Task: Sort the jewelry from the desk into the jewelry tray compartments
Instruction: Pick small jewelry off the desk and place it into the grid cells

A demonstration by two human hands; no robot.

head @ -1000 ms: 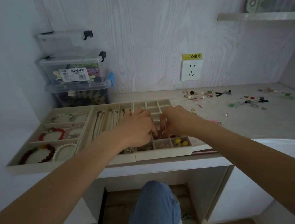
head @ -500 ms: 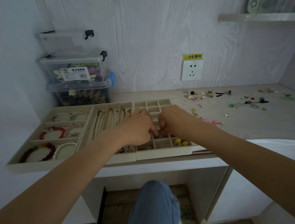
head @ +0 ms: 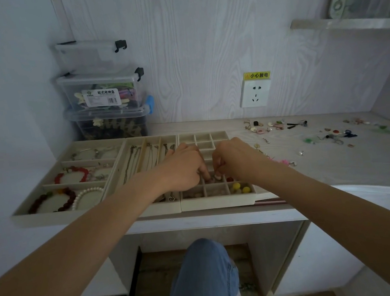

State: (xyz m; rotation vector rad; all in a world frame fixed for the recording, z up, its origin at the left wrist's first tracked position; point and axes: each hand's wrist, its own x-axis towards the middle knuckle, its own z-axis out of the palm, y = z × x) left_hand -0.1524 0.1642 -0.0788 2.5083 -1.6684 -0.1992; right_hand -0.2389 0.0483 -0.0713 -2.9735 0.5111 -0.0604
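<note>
The beige grid jewelry tray (head: 217,201) sits at the desk's front edge, and I see both hands barely moved: left hand (head: 183,168) and right hand (head: 236,158) still curl over its middle cells, probably placing a piece I cannot make out.

Bare forearms (head: 99,226), no sleeves, no rings/watch visible – blue denim jeans on knee (head: 202,277), faded.

dim, bluish, flat light with soft shadows; wide-angle bending at the edges, slight softness, no glare
</note>
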